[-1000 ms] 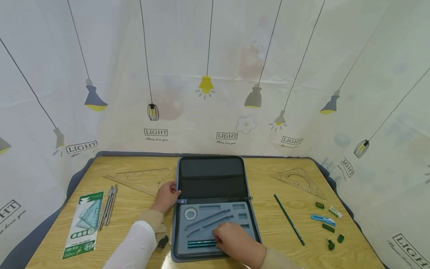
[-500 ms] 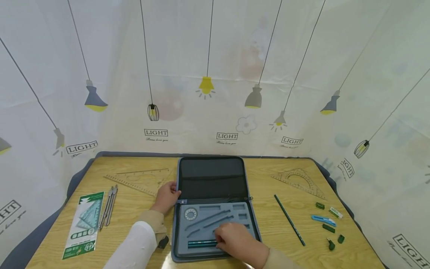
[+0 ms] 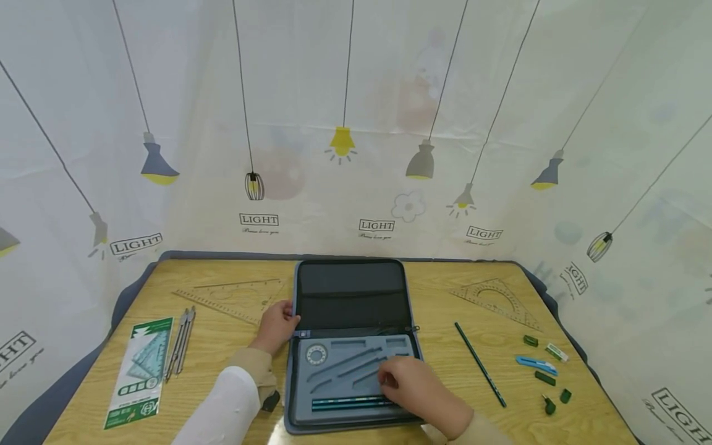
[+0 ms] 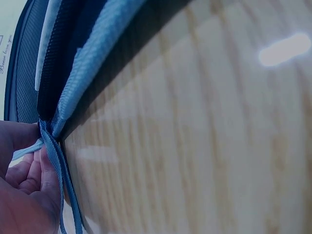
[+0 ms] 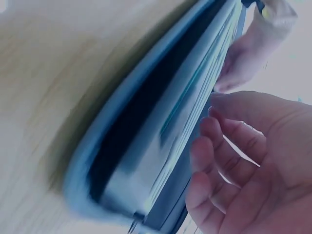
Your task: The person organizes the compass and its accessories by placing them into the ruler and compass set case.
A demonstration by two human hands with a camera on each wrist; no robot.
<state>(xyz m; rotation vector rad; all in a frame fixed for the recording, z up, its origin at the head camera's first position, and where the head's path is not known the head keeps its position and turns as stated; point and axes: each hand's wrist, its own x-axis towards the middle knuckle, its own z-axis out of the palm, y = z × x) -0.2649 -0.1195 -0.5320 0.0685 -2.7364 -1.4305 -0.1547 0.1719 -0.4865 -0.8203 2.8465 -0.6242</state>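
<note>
Two bare hands at work on one open case [image 3: 288, 395], set mid-table [image 3: 434, 296] right in front of you. Lid lies back, away from you, so tray [image 3: 334, 415] faces up & is in reach of both arms.

Left hand [image 3: 275, 327] (LH): thumb + fingers pinch case's L edge at the hinge, by the blue strap [image 4: 57, 158]. Close grip; exact contact partly hidden. Prob. steadies the case; sensible spot, as it's clear of the tray slots.

Right hand [image 3: 414, 388] (RH): over R part of tray, fingers loosely half-curled, nothing seen in them in R wrist view. Touching tray or just above: can't tell. RH hides R ends of the pencils [image 3: 347, 404].

Those lie flat, side by side, in the long slot at tray's near edge; its length seems to suit them, unlike the thin slanted grooves. Round dial [image 3: 316, 354] sits upper L of tray.

L of case: compasses [image 3: 176, 343], side by side, next to printed packet [image 3: 139, 371]. L set square [image 3: 206, 295] flat just beyond LH.

R of case: one loose pencil [image 3: 481, 364], aslant, well apart from the slotted ones. Farther R, cutter [image 3: 536, 364], eraser [image 3: 557, 351] & green pieces [image 3: 544, 377], spaced out, prob. so none covers another. R set square [image 3: 517, 312] flat behind them.
</note>
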